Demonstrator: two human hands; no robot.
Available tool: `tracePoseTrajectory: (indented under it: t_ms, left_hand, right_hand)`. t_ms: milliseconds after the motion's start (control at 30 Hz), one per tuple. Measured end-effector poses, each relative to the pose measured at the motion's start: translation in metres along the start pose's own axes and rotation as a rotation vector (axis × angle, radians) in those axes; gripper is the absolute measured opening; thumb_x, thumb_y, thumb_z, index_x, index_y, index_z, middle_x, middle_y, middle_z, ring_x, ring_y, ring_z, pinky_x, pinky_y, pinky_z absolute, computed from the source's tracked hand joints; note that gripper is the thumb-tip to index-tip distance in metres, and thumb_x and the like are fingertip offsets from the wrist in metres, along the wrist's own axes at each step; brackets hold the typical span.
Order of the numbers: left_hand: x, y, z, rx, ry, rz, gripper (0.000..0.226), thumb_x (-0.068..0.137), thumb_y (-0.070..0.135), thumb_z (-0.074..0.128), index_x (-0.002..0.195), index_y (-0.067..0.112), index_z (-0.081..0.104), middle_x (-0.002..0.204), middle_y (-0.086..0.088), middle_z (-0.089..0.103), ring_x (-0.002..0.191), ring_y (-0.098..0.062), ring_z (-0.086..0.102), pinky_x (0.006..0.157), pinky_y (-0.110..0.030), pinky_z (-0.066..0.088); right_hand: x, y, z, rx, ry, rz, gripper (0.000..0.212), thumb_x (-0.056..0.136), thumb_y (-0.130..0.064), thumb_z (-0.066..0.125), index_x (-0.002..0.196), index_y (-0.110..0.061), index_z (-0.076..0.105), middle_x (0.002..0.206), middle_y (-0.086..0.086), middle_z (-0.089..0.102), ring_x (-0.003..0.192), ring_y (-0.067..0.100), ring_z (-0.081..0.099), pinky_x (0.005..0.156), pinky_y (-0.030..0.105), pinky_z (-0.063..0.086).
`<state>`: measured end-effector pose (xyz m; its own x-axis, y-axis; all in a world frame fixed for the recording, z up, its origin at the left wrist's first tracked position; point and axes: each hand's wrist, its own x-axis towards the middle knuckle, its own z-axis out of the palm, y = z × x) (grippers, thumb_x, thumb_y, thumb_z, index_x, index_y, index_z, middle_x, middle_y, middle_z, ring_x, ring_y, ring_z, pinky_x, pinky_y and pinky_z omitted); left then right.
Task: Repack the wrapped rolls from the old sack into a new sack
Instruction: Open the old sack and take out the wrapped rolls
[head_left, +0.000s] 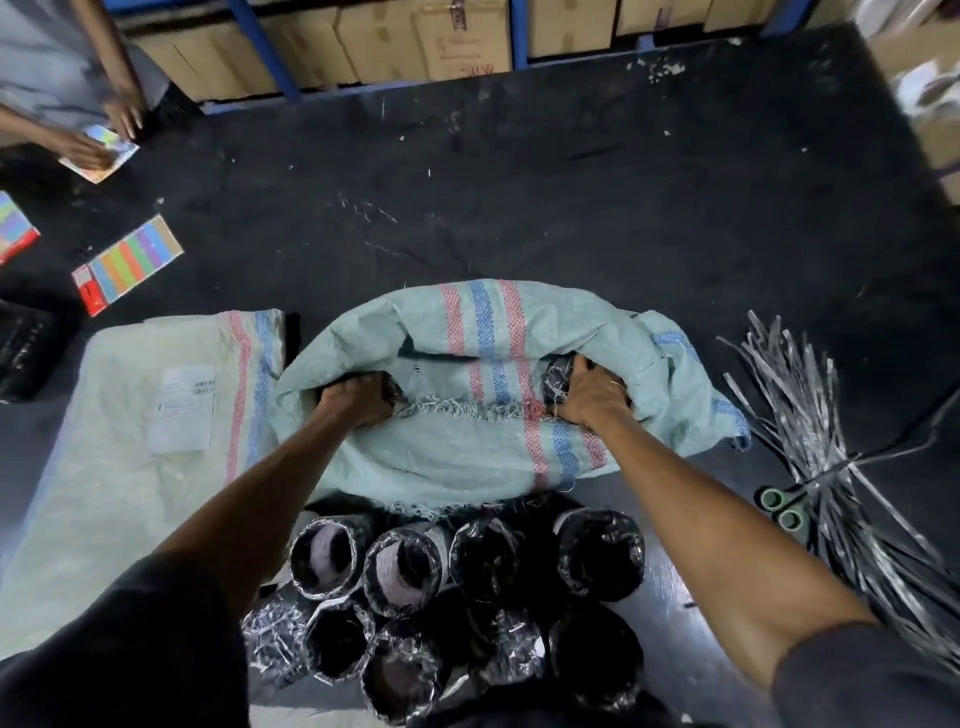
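Both hands are closed on the frayed mouth of the pale green sack (467, 395), which lies on the dark floor (571, 182) in front of the person. The left hand (358, 402) has its grip tight on a bunch of woven cloth at one end of the opening, and the right hand (592, 397) is closed on the cloth at the other end, where a dark wrapped roll shows just under its fingers. Between the two grips the torn edge with loose threads hangs slack. Near to the person from the grips, a group of wrapped rolls (457, 587) stands on end, close together, in shiny black plastic; they are outside of the sack and touch its lower edge. To the outer side of the left grip a second sack (130, 441), cream-coloured with a paper label, lies flat. To the outer side of the right grip lies a bundle of grey plastic straps (831, 441) with green-handled scissors (782, 509) under it. I judge that the step in hand is to empty or to pull off the old sack, and that most rolls are already out. The next move probably calls for a pull of the cloth away from the last roll, with both grips kept firm, because the woven edge is frayed and can tear more.
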<state>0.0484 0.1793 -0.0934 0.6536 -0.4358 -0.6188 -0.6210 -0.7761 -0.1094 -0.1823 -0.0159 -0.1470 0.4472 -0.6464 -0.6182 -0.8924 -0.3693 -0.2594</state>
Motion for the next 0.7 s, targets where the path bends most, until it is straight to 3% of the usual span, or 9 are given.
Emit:
tracePoseTrajectory:
  t_ms: [133, 233, 267, 367, 433, 500, 533, 633, 700]
  left_hand:
    - [-0.002, 0.023, -0.019, -0.215, 0.114, 0.061, 0.048, 0.084, 0.021, 0.067, 0.128, 0.004, 0.061, 0.132, -0.017, 0.062, 0.126, -0.032, 0.055, 0.107, -0.032, 0.04]
    - [-0.006, 0.034, -0.026, -0.285, 0.083, 0.153, 0.038, 0.078, 0.024, 0.072, 0.113, 0.01, 0.067, 0.116, -0.007, 0.068, 0.109, -0.022, 0.061, 0.094, -0.026, 0.044]
    - [-0.008, 0.037, -0.027, -0.295, 0.079, 0.181, 0.046, 0.075, 0.026, 0.074, 0.118, 0.011, 0.065, 0.119, -0.007, 0.067, 0.112, -0.023, 0.06, 0.098, -0.027, 0.044]
    - [-0.012, 0.047, -0.021, -0.313, 0.103, 0.244, 0.079, 0.065, 0.03, 0.077, 0.137, 0.01, 0.051, 0.135, -0.01, 0.059, 0.13, -0.028, 0.051, 0.113, -0.032, 0.036]
    - [-0.016, 0.052, -0.014, -0.411, 0.155, 0.239, 0.087, 0.061, 0.027, 0.078, 0.139, 0.008, 0.047, 0.132, -0.009, 0.058, 0.128, -0.027, 0.051, 0.111, -0.03, 0.038]
    - [-0.018, 0.057, -0.007, -0.574, 0.223, 0.232, 0.073, 0.067, 0.016, 0.085, 0.133, 0.007, 0.053, 0.119, -0.003, 0.061, 0.116, -0.02, 0.056, 0.095, -0.016, 0.037]
    - [-0.019, 0.059, -0.006, -0.646, 0.235, 0.244, 0.064, 0.072, 0.014, 0.086, 0.13, 0.007, 0.057, 0.114, 0.0, 0.062, 0.111, -0.019, 0.058, 0.088, -0.014, 0.036]
    - [-0.012, 0.06, -0.004, -0.762, 0.115, 0.231, 0.058, 0.081, 0.038, 0.082, 0.129, 0.013, 0.062, 0.118, 0.002, 0.067, 0.114, -0.022, 0.063, 0.093, -0.025, 0.045]
    - [-0.011, 0.062, -0.003, -0.753, 0.131, 0.163, 0.057, 0.079, 0.042, 0.081, 0.126, 0.014, 0.064, 0.118, -0.002, 0.069, 0.113, -0.025, 0.064, 0.094, -0.03, 0.048]
  right_hand:
    - [0.007, 0.004, -0.029, 0.172, -0.044, -0.013, 0.081, 0.07, -0.042, 0.085, 0.138, -0.017, 0.05, 0.138, 0.009, 0.058, 0.125, 0.03, 0.055, 0.111, 0.038, 0.042]
    - [0.004, 0.001, -0.046, 0.384, -0.081, -0.074, 0.114, 0.054, -0.058, 0.093, 0.15, -0.021, 0.043, 0.148, 0.003, 0.05, 0.135, 0.029, 0.048, 0.114, 0.04, 0.039]
    - [-0.004, -0.003, -0.053, 0.471, -0.091, -0.097, 0.115, 0.054, -0.056, 0.094, 0.15, -0.021, 0.042, 0.149, 0.002, 0.049, 0.136, 0.026, 0.048, 0.114, 0.038, 0.039]
    - [-0.019, -0.008, -0.064, 0.71, -0.186, -0.173, 0.092, 0.076, -0.037, 0.087, 0.151, -0.016, 0.038, 0.138, -0.008, 0.047, 0.125, 0.014, 0.045, 0.11, 0.032, 0.033]
    - [-0.031, -0.013, -0.066, 0.796, -0.262, -0.164, 0.106, 0.079, -0.044, 0.083, 0.159, -0.016, 0.019, 0.156, -0.003, 0.033, 0.141, 0.017, 0.034, 0.117, 0.038, 0.026]
    - [-0.028, -0.017, -0.058, 0.871, -0.348, -0.111, 0.127, 0.068, -0.065, 0.082, 0.162, -0.025, 0.005, 0.169, 0.0, 0.01, 0.153, 0.024, 0.019, 0.12, 0.047, 0.021]
    - [-0.028, -0.021, -0.056, 0.9, -0.354, -0.117, 0.132, 0.062, -0.073, 0.081, 0.162, -0.03, 0.006, 0.169, -0.002, 0.007, 0.154, 0.024, 0.016, 0.122, 0.05, 0.019]
    - [-0.028, -0.028, -0.048, 0.966, -0.405, -0.14, 0.128, 0.051, -0.084, 0.078, 0.158, -0.039, 0.023, 0.167, -0.006, 0.019, 0.151, 0.021, 0.023, 0.122, 0.053, 0.018]
    - [-0.033, -0.032, -0.045, 0.993, -0.366, -0.145, 0.128, 0.055, -0.081, 0.079, 0.159, -0.037, 0.019, 0.167, -0.004, 0.019, 0.151, 0.022, 0.024, 0.122, 0.052, 0.02]
